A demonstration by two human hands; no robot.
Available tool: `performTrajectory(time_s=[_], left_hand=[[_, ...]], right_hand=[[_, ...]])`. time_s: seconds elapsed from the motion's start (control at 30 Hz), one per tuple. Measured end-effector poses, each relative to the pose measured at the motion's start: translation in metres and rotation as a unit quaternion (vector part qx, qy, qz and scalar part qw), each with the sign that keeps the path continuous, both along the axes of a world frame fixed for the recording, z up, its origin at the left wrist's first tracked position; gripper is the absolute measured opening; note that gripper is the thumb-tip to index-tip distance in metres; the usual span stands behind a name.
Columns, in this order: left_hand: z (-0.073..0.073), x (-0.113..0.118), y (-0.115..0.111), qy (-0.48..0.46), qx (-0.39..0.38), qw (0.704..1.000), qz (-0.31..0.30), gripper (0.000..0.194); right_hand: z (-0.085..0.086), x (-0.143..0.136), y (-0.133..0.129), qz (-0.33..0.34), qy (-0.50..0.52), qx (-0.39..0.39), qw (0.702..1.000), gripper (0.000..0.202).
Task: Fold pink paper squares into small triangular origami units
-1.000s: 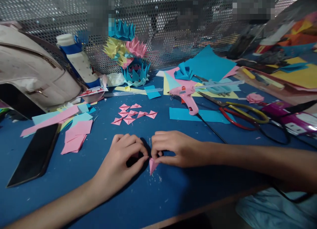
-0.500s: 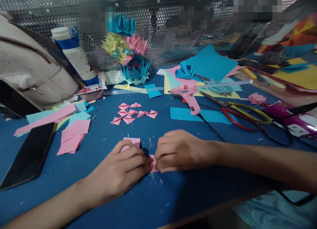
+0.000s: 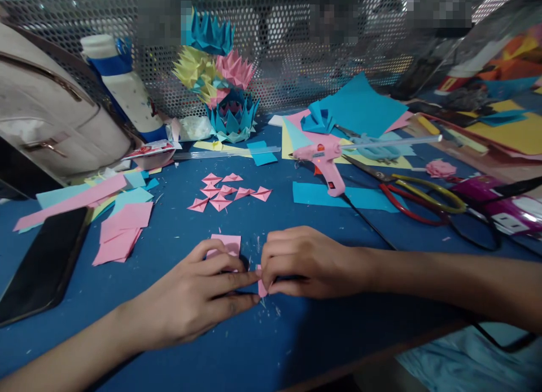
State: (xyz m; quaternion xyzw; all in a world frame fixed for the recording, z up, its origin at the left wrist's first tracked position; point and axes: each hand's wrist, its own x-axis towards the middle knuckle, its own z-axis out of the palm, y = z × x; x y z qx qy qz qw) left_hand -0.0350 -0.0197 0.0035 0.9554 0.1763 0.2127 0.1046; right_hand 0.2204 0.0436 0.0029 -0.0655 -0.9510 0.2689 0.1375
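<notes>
A small piece of pink paper (image 3: 261,284) lies on the blue table between my two hands, mostly covered by fingers. My right hand (image 3: 311,262) is closed over it with curled fingers, pinching it at its right side. My left hand (image 3: 207,293) reaches in from the left and presses its fingertips on the paper's left edge, two of them a little apart. Under the left hand's upper fingers sits a pink paper square (image 3: 228,245), partly hidden. Several folded pink paper pieces (image 3: 220,203) are grouped farther back.
Pink paper squares (image 3: 116,245) and a phone (image 3: 46,262) lie left. A pink glue gun (image 3: 324,166) rests on a blue paper strip (image 3: 364,198), near scissors (image 3: 423,197). Behind are folded paper flowers (image 3: 232,115), a bottle (image 3: 127,92) and a bag (image 3: 55,109).
My right hand has shifted slightly left over the paper, so less of it shows. My left hand's fingers have spread a little apart. The view has moved slightly.
</notes>
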Motion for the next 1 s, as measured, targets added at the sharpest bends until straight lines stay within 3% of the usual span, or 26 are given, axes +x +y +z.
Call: performTrajectory(time_s=[0.4, 0.77, 1.0], left_hand=[[0.007, 0.0, 0.002, 0.011, 0.01, 1.0, 0.011, 0.032], [0.006, -0.001, 0.0, 0.016, 0.009, 1.0, 0.009, 0.033], [0.003, -0.002, -0.002, 0.012, 0.014, 1.0, 0.009, 0.032]], right_hand=[[-0.003, -0.009, -0.014, -0.115, -0.036, -0.059, 0.991, 0.002], [0.004, -0.013, -0.018, -0.139, -0.054, -0.055, 0.987, 0.005], [0.008, -0.014, -0.017, -0.119, -0.079, -0.029, 0.989, 0.003]])
